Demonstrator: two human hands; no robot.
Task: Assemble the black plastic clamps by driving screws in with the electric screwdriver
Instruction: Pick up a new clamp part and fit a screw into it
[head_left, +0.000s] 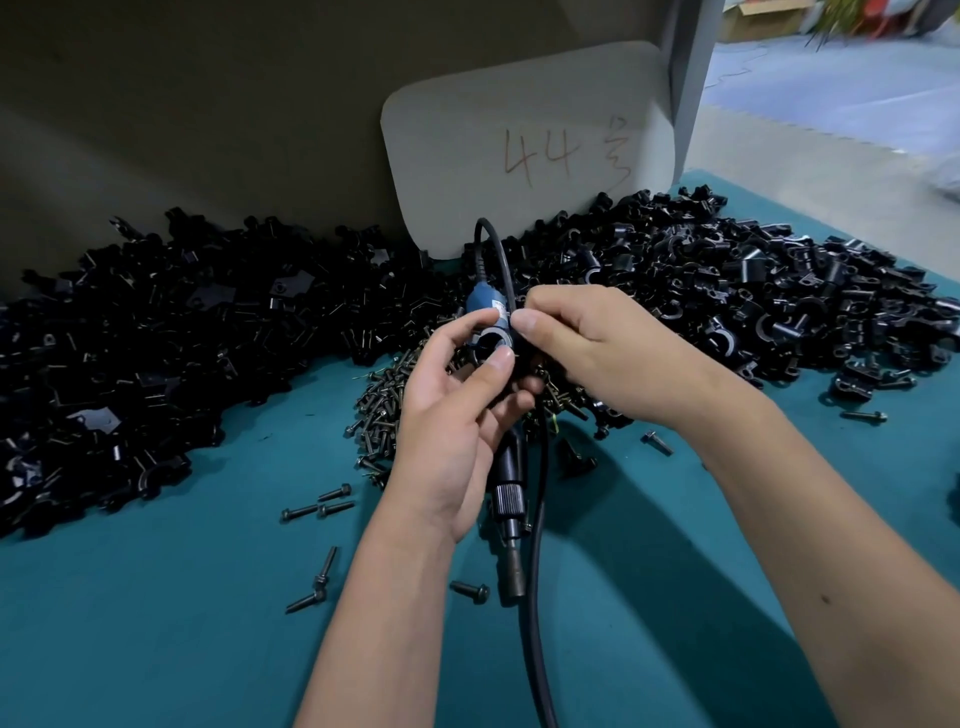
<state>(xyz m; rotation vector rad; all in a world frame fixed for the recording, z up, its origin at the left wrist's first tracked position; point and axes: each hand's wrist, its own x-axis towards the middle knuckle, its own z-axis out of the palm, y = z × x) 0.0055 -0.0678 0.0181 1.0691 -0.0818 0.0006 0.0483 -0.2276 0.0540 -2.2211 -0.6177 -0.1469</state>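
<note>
Hands meet above the middle of a desk covered in teal cloth (156, 597); the left hand (457, 415) has its fingers curled round a small black plastic clamp piece (491, 345), pinched between thumb and forefinger; the right hand (587, 353) is closed in a pinch against that same piece, though what its fingertips hold is too small to tell. Beneath both hands lies the blue-and-black electric screwdriver (511, 499), its blue end towards the back, its dark metal tip (517, 574) pointing at the person; its black rubber cable (535, 545) loops up behind the hands and runs down to the near edge. A heap of dark metal screws (384, 400) sits just left of the hands, with loose screws (317, 509) scattered nearer; a large pile of black plastic parts (130, 353) fills the left, another pile of black curved clamp parts (753, 291) the right. A grey rounded cardboard sheet marked "44" (519, 145) leans upright at the back.
</note>
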